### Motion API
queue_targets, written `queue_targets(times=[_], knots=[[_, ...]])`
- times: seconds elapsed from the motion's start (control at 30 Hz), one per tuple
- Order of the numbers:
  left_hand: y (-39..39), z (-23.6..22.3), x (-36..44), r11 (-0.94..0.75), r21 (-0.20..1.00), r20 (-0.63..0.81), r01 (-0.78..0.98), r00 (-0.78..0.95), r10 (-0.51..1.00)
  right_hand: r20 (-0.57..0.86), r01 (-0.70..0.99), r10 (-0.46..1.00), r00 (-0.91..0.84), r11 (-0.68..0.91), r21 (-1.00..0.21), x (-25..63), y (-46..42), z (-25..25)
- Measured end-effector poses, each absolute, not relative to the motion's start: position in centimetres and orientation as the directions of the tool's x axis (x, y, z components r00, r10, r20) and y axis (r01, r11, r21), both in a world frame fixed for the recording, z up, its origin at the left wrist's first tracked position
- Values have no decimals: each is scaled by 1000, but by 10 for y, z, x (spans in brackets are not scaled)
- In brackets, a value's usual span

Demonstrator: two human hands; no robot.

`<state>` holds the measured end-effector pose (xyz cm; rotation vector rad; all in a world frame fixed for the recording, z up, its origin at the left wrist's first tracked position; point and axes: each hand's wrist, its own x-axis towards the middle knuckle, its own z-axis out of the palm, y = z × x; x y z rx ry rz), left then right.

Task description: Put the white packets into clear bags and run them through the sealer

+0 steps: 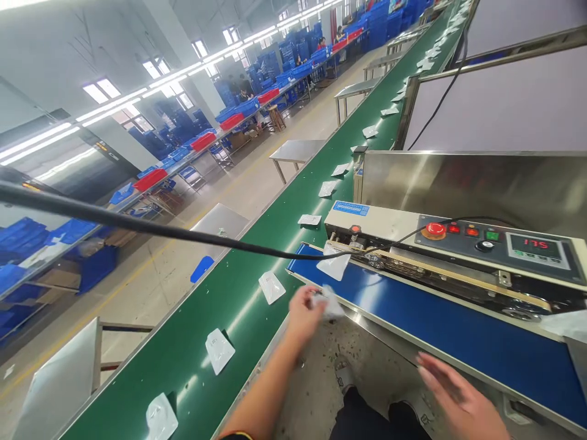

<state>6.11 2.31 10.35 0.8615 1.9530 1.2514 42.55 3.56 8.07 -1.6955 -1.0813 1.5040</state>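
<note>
My left hand (pixel 306 313) reaches out over the edge of the green conveyor belt (pixel 238 287) and is closed on a small clear pouch (pixel 331 304), beside the start of the blue belt (pixel 440 324) of the sealing machine (pixel 458 244). Another clear pouch (pixel 334 264) lies at the machine's intake, on the blue belt. My right hand (pixel 458 400) hovers low at the right, in front of the blue belt, fingers stretched and apart, holding nothing; it is blurred by motion. More pouches (pixel 271 286) lie spaced along the green belt.
A black cable (pixel 137 225) crosses the view from the left to the machine's control panel (pixel 495 241). Steel side tables (pixel 296 150) stand along the green belt. Blue and red crates (pixel 151 178) line the workbenches at left, where other people sit far off.
</note>
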Motion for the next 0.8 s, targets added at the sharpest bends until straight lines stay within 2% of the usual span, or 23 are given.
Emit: queue_targets(times=[0.07, 0.13, 0.2, 0.27, 0.4, 0.47, 0.57, 0.67, 0.8], knots=[[27, 106, 127, 318, 948, -301, 7, -297, 906, -429, 176, 895, -119, -406, -897, 402, 52, 95], [40, 108, 184, 320, 936, -340, -144, -140, 930, -369, 166, 914, -167, -343, -925, 394, 70, 106], [56, 109, 227, 306, 911, -343, -276, -97, 934, -349, 146, 933, -83, -335, -931, 406, 84, 109], [74, 108, 259, 315, 883, -355, -350, -56, 933, -363, 74, 927, 93, -370, -926, 432, 92, 104], [105, 91, 319, 404, 889, -401, -215, 58, 914, -448, -156, 811, 376, -421, -893, 495, 97, 84], [121, 78, 354, 462, 873, -465, -158, 18, 885, -486, -202, 723, 491, -448, -871, 522, 99, 75], [148, 60, 406, 572, 802, -587, -172, -49, 808, -517, -274, 581, 628, -457, -846, 553, 112, 66], [179, 50, 444, 636, 750, -656, -181, -78, 751, -506, -343, 529, 681, -380, -859, 572, 132, 59], [208, 44, 458, 680, 714, -698, -169, -92, 710, -500, -337, 595, 629, -371, -865, 585, 157, 49]])
